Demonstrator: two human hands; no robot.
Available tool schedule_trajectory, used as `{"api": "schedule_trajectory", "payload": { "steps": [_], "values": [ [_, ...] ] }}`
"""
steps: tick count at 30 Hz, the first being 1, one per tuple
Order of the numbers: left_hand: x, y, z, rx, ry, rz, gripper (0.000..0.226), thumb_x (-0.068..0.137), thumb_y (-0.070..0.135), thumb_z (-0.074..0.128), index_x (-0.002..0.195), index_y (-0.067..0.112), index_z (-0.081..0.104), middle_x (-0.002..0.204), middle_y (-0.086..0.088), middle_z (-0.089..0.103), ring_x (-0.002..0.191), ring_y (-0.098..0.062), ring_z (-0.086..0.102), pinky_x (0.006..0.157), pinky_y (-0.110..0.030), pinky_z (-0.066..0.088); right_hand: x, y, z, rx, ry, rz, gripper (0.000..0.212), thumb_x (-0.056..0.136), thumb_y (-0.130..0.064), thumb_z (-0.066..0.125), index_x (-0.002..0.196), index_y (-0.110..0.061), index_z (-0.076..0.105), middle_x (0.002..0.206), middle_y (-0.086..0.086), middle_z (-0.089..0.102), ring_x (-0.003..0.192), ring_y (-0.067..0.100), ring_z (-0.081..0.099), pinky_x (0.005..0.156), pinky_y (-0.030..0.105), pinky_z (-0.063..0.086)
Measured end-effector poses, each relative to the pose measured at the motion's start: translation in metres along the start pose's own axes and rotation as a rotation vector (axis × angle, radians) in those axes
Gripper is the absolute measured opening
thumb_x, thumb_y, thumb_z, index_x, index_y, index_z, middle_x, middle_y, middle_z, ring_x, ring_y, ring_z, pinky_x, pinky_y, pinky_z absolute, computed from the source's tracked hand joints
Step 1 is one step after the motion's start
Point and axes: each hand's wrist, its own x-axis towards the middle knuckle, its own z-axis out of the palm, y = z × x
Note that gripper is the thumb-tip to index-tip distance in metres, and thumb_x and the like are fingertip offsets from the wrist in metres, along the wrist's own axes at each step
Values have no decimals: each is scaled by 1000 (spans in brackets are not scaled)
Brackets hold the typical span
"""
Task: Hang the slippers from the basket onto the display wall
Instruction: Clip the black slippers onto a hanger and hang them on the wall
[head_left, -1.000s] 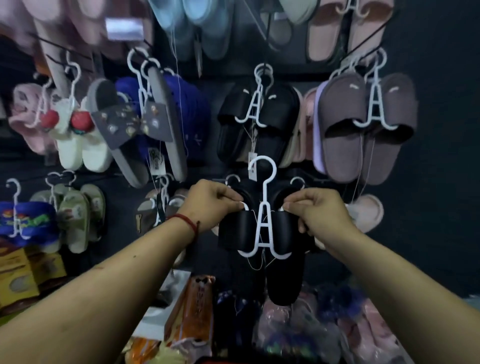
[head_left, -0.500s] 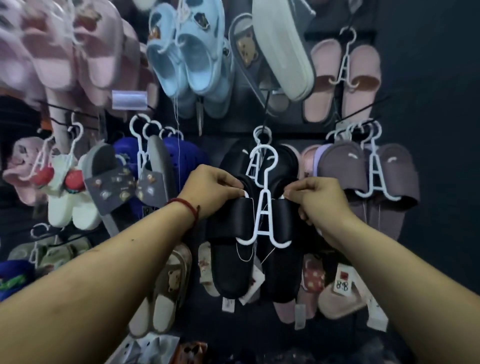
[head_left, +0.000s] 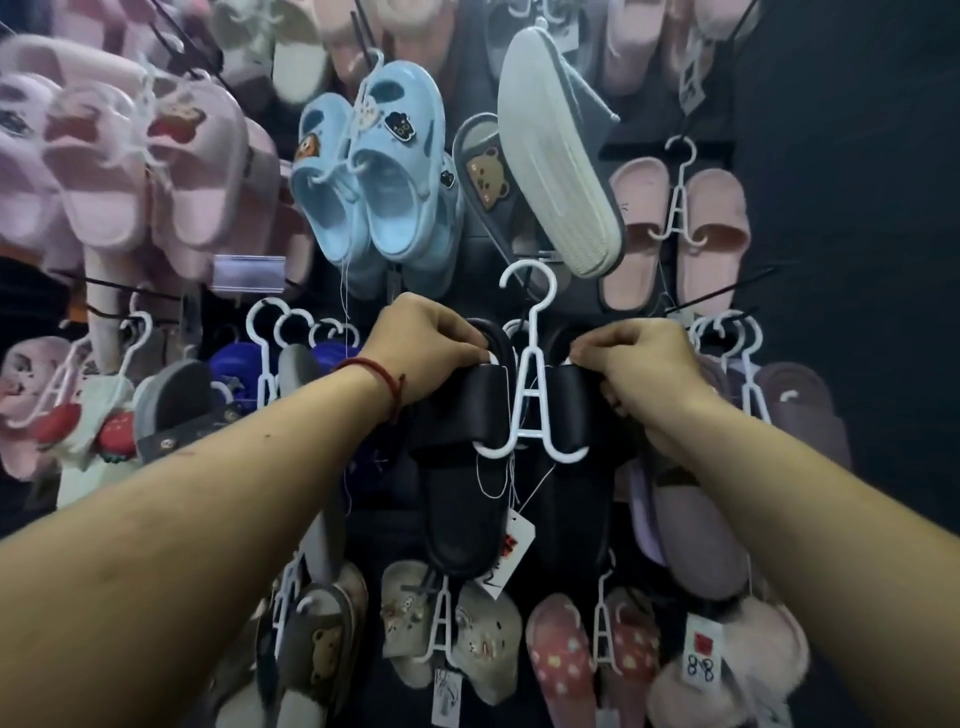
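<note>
A pair of black slippers (head_left: 462, 499) hangs on a white plastic hanger (head_left: 530, 395), held up against the dark display wall (head_left: 857, 208). My left hand (head_left: 421, 348) grips the top edge of the left slipper. My right hand (head_left: 644, 369) grips the top of the right slipper. The hanger's hook (head_left: 530, 283) stands free above my hands, just below a tilted grey slipper with a white sole (head_left: 561, 171). White price tags (head_left: 511, 551) dangle on threads from the pair. The basket is out of view.
The wall is crowded with hung pairs: light blue clogs (head_left: 374, 187) above left, pink slides (head_left: 680, 234) above right, mauve slippers (head_left: 789, 415) to the right, navy ones (head_left: 234, 364) to the left, beige and pink pairs (head_left: 452, 629) below. Black wire pegs (head_left: 722, 293) jut out.
Both hands have lifted the black pair higher along the wall. The hanger hook now reaches up near the grey slipper's sole, and my view has tilted upward.
</note>
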Motion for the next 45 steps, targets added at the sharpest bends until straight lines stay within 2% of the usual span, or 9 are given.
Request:
{"api": "schedule_trajectory", "payload": {
  "steps": [12, 18, 24, 28, 34, 36, 38, 41, 45],
  "values": [
    [13, -3, 8, 10, -19, -1, 10, 72, 18, 87, 79, 18, 81, 78, 3, 77, 69, -2, 66, 74, -19, 55, 18, 6, 1, -24, 25, 12, 16, 81, -8, 73, 68, -17, 72, 44, -12, 57, 33, -1, 44, 38, 14, 32],
    [17, -13, 17, 40, -39, -20, 7, 74, 16, 85, 76, 20, 80, 77, 2, 76, 69, -5, 65, 76, -22, 55, 22, 21, 5, 2, -4, 51, 19, 85, -5, 69, 69, -15, 72, 52, 1, 57, 38, 12, 40, 37, 16, 29],
    [39, -21, 25, 95, -45, -40, 12, 73, 17, 85, 68, 26, 78, 75, 9, 75, 78, -6, 68, 76, -21, 52, 43, 30, 14, -9, -3, 80, 21, 84, -3, 69, 67, -15, 71, 48, -6, 57, 29, -2, 41, 34, 13, 30],
    [47, -35, 35, 147, -99, -55, 12, 73, 14, 83, 68, 23, 79, 75, 7, 76, 79, -8, 70, 81, -25, 56, 51, 46, 23, -31, -22, 110, 21, 81, -2, 67, 63, -12, 70, 52, 3, 55, 30, 7, 36, 36, 14, 27],
    [50, -62, 56, 118, -83, -121, 8, 73, 17, 84, 69, 20, 78, 83, 0, 77, 86, -13, 72, 89, -31, 58, 51, 75, 31, 58, -34, 134, 19, 85, 5, 62, 71, -7, 68, 61, -5, 55, 25, -3, 40, 30, 10, 27],
    [51, -68, 63, 103, -82, -120, 14, 75, 15, 83, 65, 23, 77, 83, 2, 78, 88, -10, 71, 93, -29, 56, 57, 82, 34, 10, -29, 130, 20, 84, 1, 64, 69, -11, 69, 53, -11, 56, 26, -3, 41, 30, 11, 28],
    [54, -73, 67, 113, -85, -104, 10, 78, 14, 81, 72, 21, 79, 85, 3, 78, 89, -8, 70, 94, -26, 54, 66, 87, 38, -88, 9, 131, 18, 79, -7, 68, 63, -13, 71, 43, -12, 56, 34, 1, 47, 37, 14, 34],
    [62, -76, 72, 122, -79, -105, 3, 78, 15, 80, 80, 17, 81, 87, 0, 78, 91, -10, 70, 93, -26, 54, 80, 91, 44, -165, 68, 127, 4, 69, -16, 71, 68, -15, 75, 65, 4, 70, 57, 23, 61, 57, 30, 53],
    [75, -83, 79, 110, -50, -140, 9, 74, 19, 82, 82, 14, 82, 87, -3, 77, 90, -15, 71, 90, -28, 56, 101, 91, 51, -227, 60, 137, 20, 72, -15, 72, 90, -7, 72, 87, 9, 72, 79, 27, 68, 79, 40, 60]
  ]
}}
